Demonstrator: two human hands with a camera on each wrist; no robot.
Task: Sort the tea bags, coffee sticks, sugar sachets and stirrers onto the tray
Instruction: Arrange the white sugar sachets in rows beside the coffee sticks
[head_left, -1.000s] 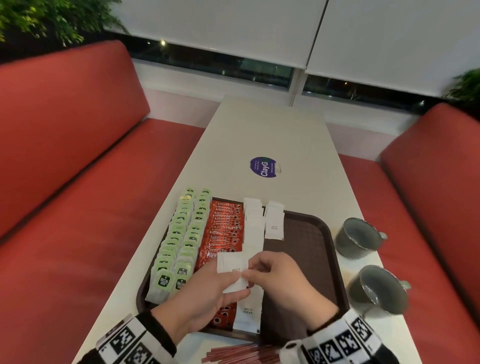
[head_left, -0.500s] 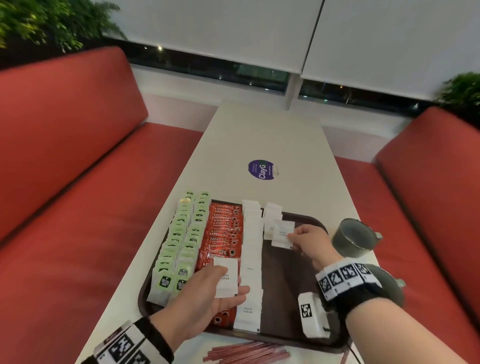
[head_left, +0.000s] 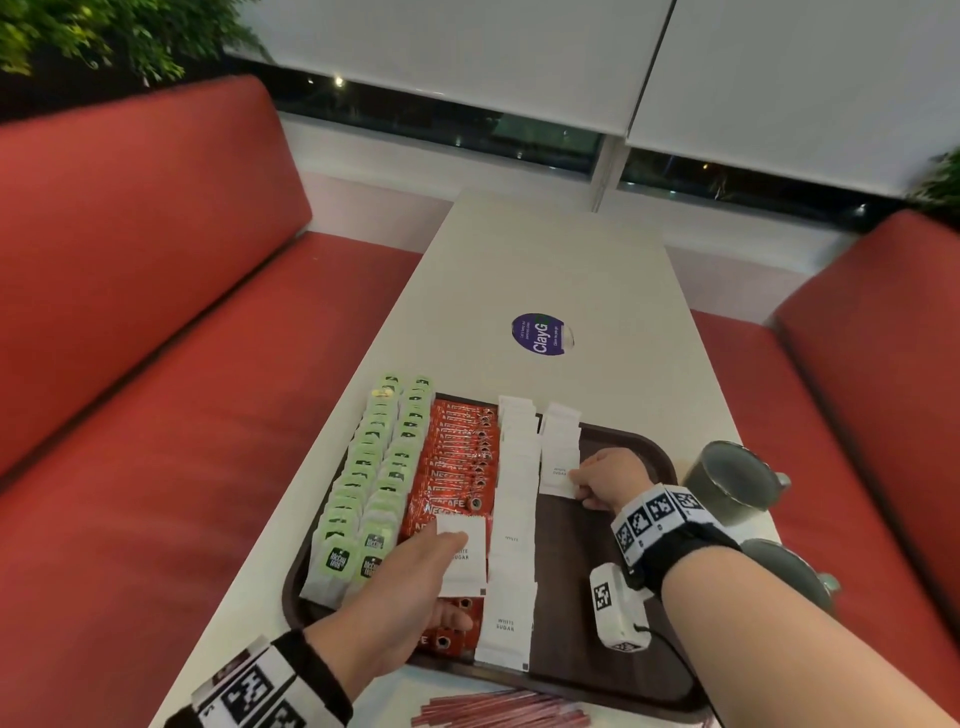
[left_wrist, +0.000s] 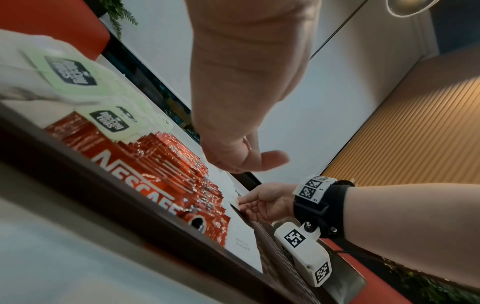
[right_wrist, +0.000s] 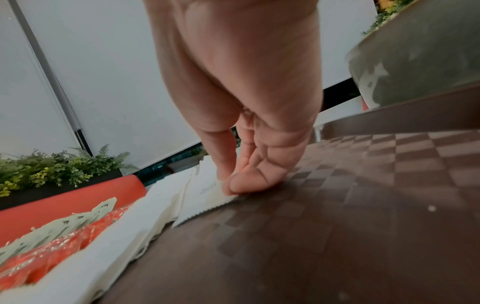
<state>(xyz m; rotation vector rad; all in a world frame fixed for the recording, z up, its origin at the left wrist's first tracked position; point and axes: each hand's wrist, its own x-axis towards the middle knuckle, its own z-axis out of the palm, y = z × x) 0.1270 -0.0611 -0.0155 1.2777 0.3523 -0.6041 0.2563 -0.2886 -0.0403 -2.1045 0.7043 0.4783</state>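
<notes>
Pinched at its near right corner between the thumb and fingers of the right hand (head_left: 602, 475), one white sugar sachet (head_left: 558, 473) is being laid flat at the near end of the second, shorter sugar column, while the left hand (head_left: 400, 587) holds a spare sachet (head_left: 464, 556) between thumb and fingers above the coffee sticks. Going by size, the table (head_left: 545, 270) carries the brown tray (head_left: 623, 649), whose right half is bare checkered surface. On its left stand two rows of green tea bags (head_left: 374, 483), then a red row of coffee sticks (head_left: 457, 467), then a full column of sugar sachets (head_left: 514, 499). Red stirrers (head_left: 498, 714) lie off the tray at the near table edge, not yet sorted. Two grey cups (head_left: 732, 480) sit just right of the tray. Each sachet looks light, thin and limp, likely to slide on its neighbours, so an edge or corner pinch suits best.
</notes>
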